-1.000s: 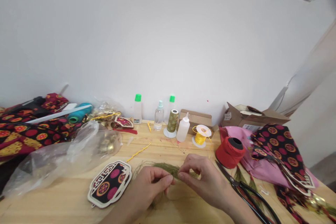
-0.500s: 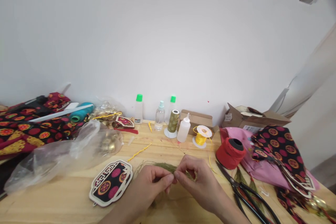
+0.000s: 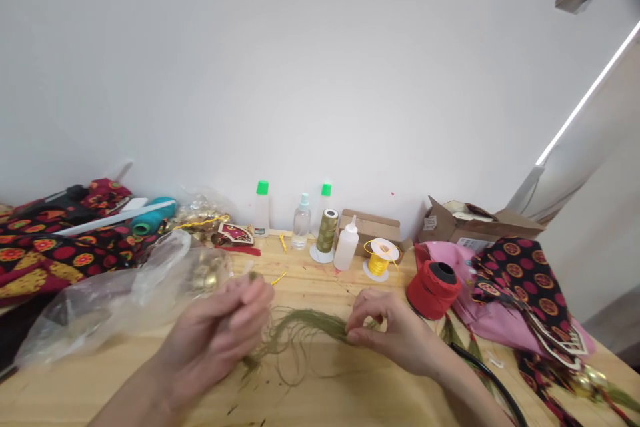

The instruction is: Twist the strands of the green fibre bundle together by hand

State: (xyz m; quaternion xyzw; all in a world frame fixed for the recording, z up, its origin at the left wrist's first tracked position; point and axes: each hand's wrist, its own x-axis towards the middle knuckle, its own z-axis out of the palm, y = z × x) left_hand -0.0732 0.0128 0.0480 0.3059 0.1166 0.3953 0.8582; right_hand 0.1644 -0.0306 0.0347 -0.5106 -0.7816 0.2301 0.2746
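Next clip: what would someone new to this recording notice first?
The two hands at the front of the wooden table: the left hand and right hand each pinch an end of a bundle of olive-green threads stretched between them. Behind the right hand sits a bright red spool, and patterned red-and-black fabric is piled at the far left.

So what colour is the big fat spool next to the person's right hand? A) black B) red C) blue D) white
B: the big spool standing on the wooden table just beyond the right hand is wound with red thread.
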